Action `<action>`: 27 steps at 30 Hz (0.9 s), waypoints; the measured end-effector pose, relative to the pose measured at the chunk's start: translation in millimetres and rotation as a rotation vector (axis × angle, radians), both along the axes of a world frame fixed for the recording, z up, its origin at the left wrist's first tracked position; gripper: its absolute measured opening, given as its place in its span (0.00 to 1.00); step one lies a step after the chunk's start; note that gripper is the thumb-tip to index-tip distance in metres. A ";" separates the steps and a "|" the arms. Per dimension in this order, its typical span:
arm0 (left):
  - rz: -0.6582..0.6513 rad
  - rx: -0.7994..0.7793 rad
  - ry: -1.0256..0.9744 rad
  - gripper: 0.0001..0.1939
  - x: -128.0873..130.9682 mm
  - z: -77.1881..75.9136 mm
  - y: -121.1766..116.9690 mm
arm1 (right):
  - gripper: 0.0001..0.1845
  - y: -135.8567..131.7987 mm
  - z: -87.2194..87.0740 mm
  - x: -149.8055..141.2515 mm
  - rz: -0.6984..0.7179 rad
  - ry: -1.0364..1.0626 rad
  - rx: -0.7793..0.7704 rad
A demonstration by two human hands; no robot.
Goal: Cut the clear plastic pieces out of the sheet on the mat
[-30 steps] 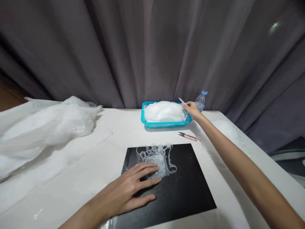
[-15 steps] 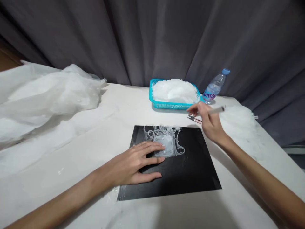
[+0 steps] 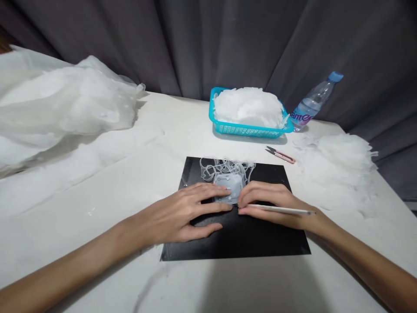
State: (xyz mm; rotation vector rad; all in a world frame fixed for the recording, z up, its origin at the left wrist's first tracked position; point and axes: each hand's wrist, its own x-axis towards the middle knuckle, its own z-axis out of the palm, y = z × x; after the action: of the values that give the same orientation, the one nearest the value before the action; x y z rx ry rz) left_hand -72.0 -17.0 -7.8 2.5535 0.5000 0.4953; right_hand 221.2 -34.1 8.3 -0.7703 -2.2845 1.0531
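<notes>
A translucent, roughly square piece with small round marks (image 3: 229, 181) lies on a black mat (image 3: 247, 241). My left hand (image 3: 192, 213) rests flat with fingers spread, its fingertips on the piece's left and lower part. In my right hand (image 3: 273, 202) is a slim white pen-like tool (image 3: 283, 210), pinched so that its back end points right. Its tip is at the lower right corner of the piece, mostly hidden by my fingers. Thin curled translucent trimmings (image 3: 224, 166) lie along the piece's far edge.
Pink-handled thread snips (image 3: 282, 155) lie beyond the mat. Behind them stand a turquoise basket (image 3: 247, 130) heaped with white translucent pieces and a water bottle (image 3: 308, 111). More translucent pieces (image 3: 342, 169) are piled at right. A large white plastic bag (image 3: 71, 100) is at left.
My right hand has come from beside the basket down to the piece's lower right corner, bringing the pen-like tool. The left hand stays on the piece. The camera view has shifted slightly.
</notes>
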 end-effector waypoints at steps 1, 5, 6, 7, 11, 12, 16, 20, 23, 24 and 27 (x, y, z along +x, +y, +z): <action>-0.003 0.017 0.001 0.25 0.2 -0.5 0.4 | 0.08 1.0 -0.7 0.6 -0.015 -0.006 -0.016; -0.019 0.104 0.014 0.25 1.1 -0.9 2.2 | 0.08 4.7 -2.3 2.0 -0.022 -0.012 -0.002; -0.022 0.112 0.017 0.24 1.4 -0.5 2.4 | 0.08 5.4 -2.7 2.2 -0.013 -0.008 0.002; -0.024 0.113 0.021 0.24 1.7 0.0 2.5 | 0.08 5.8 -3.3 2.3 -0.012 -0.003 -0.002; -0.015 0.091 0.028 0.23 3.3 1.7 1.7 | 0.09 5.4 -5.5 3.1 -0.025 0.007 -0.019; -0.011 0.082 0.029 0.23 3.8 1.9 1.3 | 0.09 5.0 -5.6 3.3 -0.025 0.011 -0.015; 0.010 0.034 0.060 0.24 5.5 2.5 -0.8 | 0.09 3.6 -4.8 3.7 -0.015 0.011 0.006; 0.032 0.021 0.107 0.22 6.7 3.2 -2.2 | 0.08 2.9 -6.5 2.7 0.011 -0.031 0.051; 0.029 0.002 0.111 0.22 6.6 3.3 -2.7 | 0.08 2.2 -8.4 1.6 0.011 -0.035 0.070; 0.027 -0.007 0.108 0.23 6.4 3.3 -2.7 | 0.08 1.8 -8.8 1.3 0.010 -0.037 0.065; 0.028 -0.020 0.099 0.24 6.0 3.4 -2.9 | 0.08 0.9 -9.3 0.8 0.015 -0.041 0.045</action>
State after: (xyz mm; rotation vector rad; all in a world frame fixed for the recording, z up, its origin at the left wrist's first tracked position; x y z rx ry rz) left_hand -66.1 -19.9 -4.4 2.5645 0.5735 0.3736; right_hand 222.0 -33.2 -1.0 -0.7643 -2.3432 0.9971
